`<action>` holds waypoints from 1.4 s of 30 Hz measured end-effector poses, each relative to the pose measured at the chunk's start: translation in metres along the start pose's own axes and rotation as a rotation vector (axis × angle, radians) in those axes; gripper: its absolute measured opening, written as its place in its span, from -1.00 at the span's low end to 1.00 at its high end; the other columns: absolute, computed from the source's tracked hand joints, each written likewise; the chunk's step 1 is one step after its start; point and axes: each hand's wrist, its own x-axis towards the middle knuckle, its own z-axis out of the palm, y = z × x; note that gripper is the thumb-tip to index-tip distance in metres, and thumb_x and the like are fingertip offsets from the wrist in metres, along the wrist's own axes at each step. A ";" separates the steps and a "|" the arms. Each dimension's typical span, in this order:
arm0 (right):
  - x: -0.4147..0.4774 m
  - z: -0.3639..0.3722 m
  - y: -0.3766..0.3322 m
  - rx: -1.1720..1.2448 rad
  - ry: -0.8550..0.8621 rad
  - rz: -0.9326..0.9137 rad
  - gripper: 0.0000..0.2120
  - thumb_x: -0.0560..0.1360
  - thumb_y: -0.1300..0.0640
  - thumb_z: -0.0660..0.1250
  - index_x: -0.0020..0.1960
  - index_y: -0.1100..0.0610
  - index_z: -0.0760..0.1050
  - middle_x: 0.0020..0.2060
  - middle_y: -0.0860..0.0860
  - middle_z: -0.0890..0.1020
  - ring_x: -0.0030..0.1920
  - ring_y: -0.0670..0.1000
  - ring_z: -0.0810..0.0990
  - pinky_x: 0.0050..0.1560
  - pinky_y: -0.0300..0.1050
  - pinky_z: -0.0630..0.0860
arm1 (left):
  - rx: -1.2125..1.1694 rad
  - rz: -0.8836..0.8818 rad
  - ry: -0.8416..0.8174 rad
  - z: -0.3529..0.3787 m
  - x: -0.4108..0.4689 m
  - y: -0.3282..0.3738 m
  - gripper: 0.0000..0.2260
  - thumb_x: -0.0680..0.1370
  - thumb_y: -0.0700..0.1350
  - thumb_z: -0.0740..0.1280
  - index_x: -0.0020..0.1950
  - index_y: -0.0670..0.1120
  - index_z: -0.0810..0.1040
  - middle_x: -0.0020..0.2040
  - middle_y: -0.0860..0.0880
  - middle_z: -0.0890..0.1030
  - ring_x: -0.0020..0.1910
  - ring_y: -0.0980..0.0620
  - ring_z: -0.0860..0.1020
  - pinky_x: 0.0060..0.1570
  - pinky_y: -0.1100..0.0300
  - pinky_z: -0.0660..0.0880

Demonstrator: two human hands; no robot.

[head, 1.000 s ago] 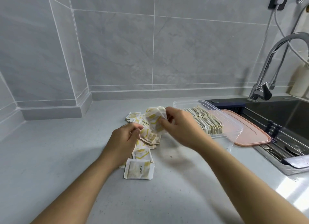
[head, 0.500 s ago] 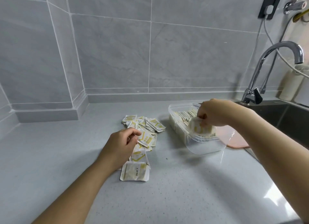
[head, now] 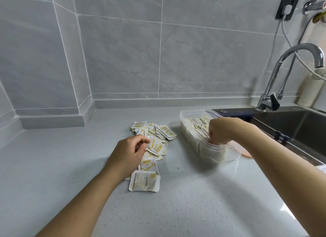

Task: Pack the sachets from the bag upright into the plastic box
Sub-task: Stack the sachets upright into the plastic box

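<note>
Sachets (head: 155, 146) lie heaped on the counter (head: 194, 192), touching the left hand (head: 128, 152), whose curled grip may or may not hold one, while the right hand (head: 225, 130) has its grip hidden inside the plastic box (head: 184, 115) farther right.

Your left hand (head: 127, 152) and right hand (head: 224, 130) were bare. Both forearms were bare too, uncovered right down to the lower-left and lower-right frame edges.
</note>
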 end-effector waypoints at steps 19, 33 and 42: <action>-0.016 -0.002 -0.004 0.253 -0.021 0.036 -0.76 0.51 0.01 0.25 0.03 0.05 0.64 -0.18 -0.07 0.63 -0.30 -0.10 0.48 -0.39 -0.32 0.31 | -0.002 0.010 -0.022 0.001 -0.001 0.001 -0.82 0.56 -0.19 0.26 -0.04 0.02 0.64 -0.24 0.08 0.63 -0.24 0.06 0.59 -0.17 0.15 0.51; -0.013 -0.002 -0.011 0.124 -0.104 0.057 -0.66 0.57 -0.02 0.13 0.02 0.18 0.58 -0.04 0.09 0.62 -0.15 0.07 0.49 -0.30 -0.20 0.33 | 0.017 0.027 -0.017 0.000 -0.001 0.003 -0.82 0.57 -0.19 0.26 -0.05 0.02 0.63 -0.23 0.13 0.61 -0.22 0.10 0.60 -0.15 0.15 0.52; -0.019 -0.002 -0.018 0.518 0.438 0.093 -0.76 0.46 0.10 0.24 -0.20 0.22 0.60 -0.27 0.13 0.67 -0.16 0.20 0.63 -0.15 0.01 0.58 | 0.192 -0.112 0.091 -0.002 0.010 -0.017 -0.88 0.53 -0.13 0.27 -0.05 0.01 0.60 -0.03 0.05 0.54 -0.06 0.03 0.52 -0.03 0.12 0.47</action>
